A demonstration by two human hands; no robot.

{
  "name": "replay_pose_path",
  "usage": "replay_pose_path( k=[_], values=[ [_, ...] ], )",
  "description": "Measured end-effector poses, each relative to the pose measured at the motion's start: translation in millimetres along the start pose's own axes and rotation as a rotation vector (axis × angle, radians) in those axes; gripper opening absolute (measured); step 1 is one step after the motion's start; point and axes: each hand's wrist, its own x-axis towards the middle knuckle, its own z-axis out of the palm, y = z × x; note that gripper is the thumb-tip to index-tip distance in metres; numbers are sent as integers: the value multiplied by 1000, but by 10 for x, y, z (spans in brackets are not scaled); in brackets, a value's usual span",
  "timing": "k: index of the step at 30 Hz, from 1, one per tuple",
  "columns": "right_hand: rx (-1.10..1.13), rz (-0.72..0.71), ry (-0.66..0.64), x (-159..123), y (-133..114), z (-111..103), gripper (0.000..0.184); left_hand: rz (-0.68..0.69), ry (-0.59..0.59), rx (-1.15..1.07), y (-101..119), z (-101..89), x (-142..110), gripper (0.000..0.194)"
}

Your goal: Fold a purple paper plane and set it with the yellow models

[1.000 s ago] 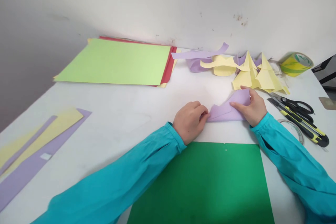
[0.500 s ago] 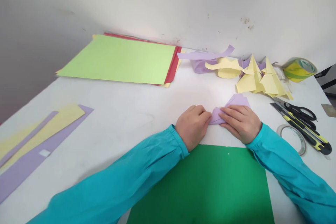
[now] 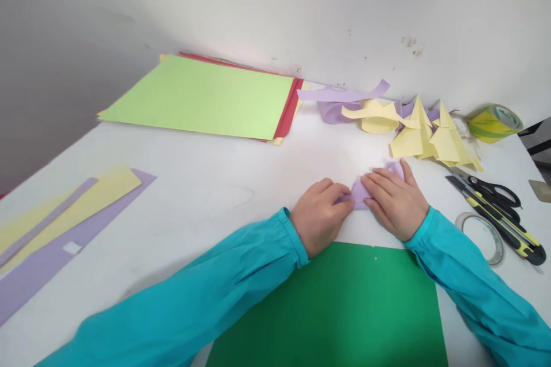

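Observation:
A small folded sheet of purple paper (image 3: 360, 195) lies on the white table between my hands, mostly covered by them. My left hand (image 3: 322, 212) is closed, its thumb and fingers pinching the paper's left end. Stretched out flat, my right hand (image 3: 394, 198) presses down on the paper from the right, fingers pointing left and thumb raised away. Part of the purple paper shows above the right fingers. Just below both hands lies a dark green sheet (image 3: 344, 304), apart from the purple paper.
Light green sheets (image 3: 202, 97) over red ones lie at the back. Curled strips (image 3: 379, 114) and folded yellow paper shapes (image 3: 430, 135) stand near the wall. At right are black scissors (image 3: 495, 192), a utility knife (image 3: 501, 223) and tape rolls (image 3: 482, 235). Purple and yellow scraps (image 3: 86, 218) lie left.
My right hand has gone from gripping the paper's right edge to lying flat over it, pressing it down. My left hand keeps its pinch. The view has shifted slightly.

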Motion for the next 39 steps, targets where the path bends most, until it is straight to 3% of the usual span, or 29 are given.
replay_pose_path(
  k=[6,10,14,18,23,28,32,36,39],
  values=[
    [49,129,-134,92,-41,-131,44,-82,22,-197,-38,-1,29,23],
    [100,188,-235,124,-38,-166,37,-234,-16,-171,-71,-35,49,33],
    [150,245,-234,109,-39,-150,35,-373,-93,-143,-97,-96,91,26],
    [258,287,-211,96,-62,-126,32,-495,-204,-304,-80,-146,140,18],
    [297,377,-187,97,-98,-161,60,-521,-239,-395,-57,-193,170,13],
    [273,367,-87,82,-115,-265,61,-621,-195,-610,-31,-332,245,14],
    [372,349,54,87,-157,-413,56,-650,-47,-872,30,-484,304,18],
    [717,485,140,102,-306,-577,47,-567,110,-1233,161,-579,313,20],
    [1077,627,70,99,-467,-661,38,-493,80,-1351,290,-644,307,20]
  ],
)
